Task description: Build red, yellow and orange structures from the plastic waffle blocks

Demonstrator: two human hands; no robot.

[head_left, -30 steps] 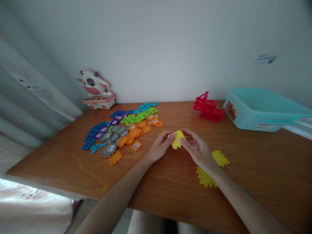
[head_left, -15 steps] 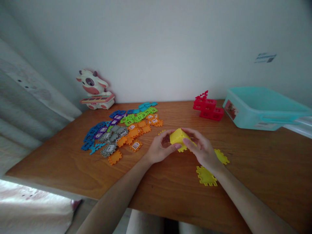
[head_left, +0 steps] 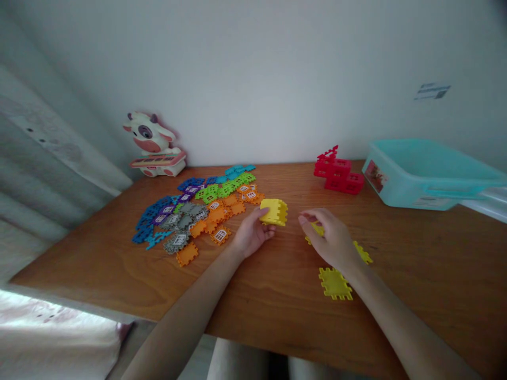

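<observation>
My left hand [head_left: 253,232] grips a yellow box built from interlocking tiles [head_left: 273,212], thumb on its upper face and fingers beneath. The box is raised off the table, its notched edge facing right. Apart from it, to the right, is my right hand [head_left: 327,237], fingers curved and thumb slightly separated, with nothing seen between them. Just below those fingers a yellow tile [head_left: 318,228] shows in part. Another yellow tile [head_left: 362,253] is partly covered by my right wrist, and a flat square yellow tile [head_left: 335,283] lies near my right forearm.
Orange tiles [head_left: 217,214], grey tiles [head_left: 186,219], green tiles [head_left: 225,188] and blue tiles [head_left: 152,216] are spread on the wooden table [head_left: 99,237] at left. A cow toy with a keyboard [head_left: 154,148] stands behind them. A red tile structure [head_left: 338,174] and a turquoise bin [head_left: 428,184] stand at back right.
My right hand has let go of the yellow box and moved slightly right. My left hand has drawn the box left and turned it, so its notched side faces right.
</observation>
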